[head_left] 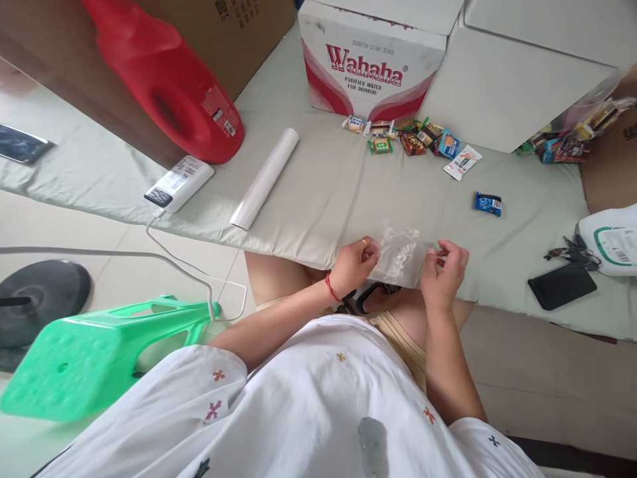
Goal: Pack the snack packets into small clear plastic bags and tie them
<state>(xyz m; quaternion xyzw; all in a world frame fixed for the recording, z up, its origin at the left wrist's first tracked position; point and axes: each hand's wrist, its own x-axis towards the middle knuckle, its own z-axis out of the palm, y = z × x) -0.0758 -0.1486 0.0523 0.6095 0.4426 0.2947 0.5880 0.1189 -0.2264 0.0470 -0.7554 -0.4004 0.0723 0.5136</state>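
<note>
A clear plastic bag is stretched between my two hands at the front edge of the cloth-covered table. My left hand, with a ring and a red string bracelet, pinches the bag's left side. On the other side, the fingers of my right hand are bent and closed on the bag's edge. The bag looks flat, with nothing visible inside. Beyond it lie several small wrapped snacks in a cluster, a white snack packet and a blue wrapped snack.
A Wahaha carton stands at the back. To the left are a white roll, a red jug and a cabled power bank. At right lie a black wallet-like item, keys and a white bottle. A green stool is below.
</note>
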